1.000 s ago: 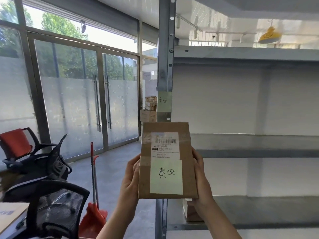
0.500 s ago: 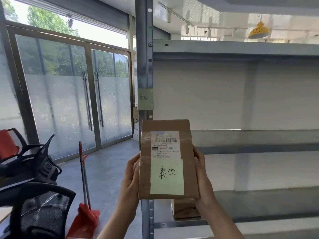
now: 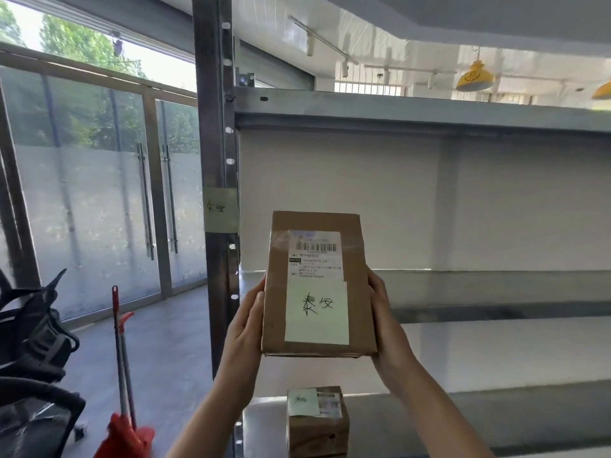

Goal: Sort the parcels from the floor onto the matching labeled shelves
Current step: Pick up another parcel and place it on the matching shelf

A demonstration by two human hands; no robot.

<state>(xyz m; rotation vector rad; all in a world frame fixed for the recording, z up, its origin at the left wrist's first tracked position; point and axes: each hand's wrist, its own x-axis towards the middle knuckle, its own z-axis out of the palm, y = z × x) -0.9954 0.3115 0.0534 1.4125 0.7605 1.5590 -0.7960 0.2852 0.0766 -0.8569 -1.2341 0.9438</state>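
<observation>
I hold a flat brown cardboard parcel (image 3: 317, 285) upright in front of the metal shelving, with a barcode label and a pale green handwritten note on its face. My left hand (image 3: 246, 322) grips its left edge and my right hand (image 3: 385, 322) grips its right edge. A matching pale green note (image 3: 220, 209) is stuck on the shelf's upright post (image 3: 215, 127), level with the middle shelf (image 3: 496, 294) behind the parcel. A smaller brown parcel (image 3: 317, 421) with its own green note sits on the lower shelf (image 3: 512, 421).
The upper shelf (image 3: 413, 109) runs across above. At the left are glass doors (image 3: 155, 200), a red broom and dustpan (image 3: 124, 408) on the floor, and black mesh office chairs (image 3: 36, 375) at the lower left.
The view has shifted right and closer to the shelving. The post and doors slid left, the red chair left the view, and the lower small parcel shows more fully. Both hands keep the same grip.
</observation>
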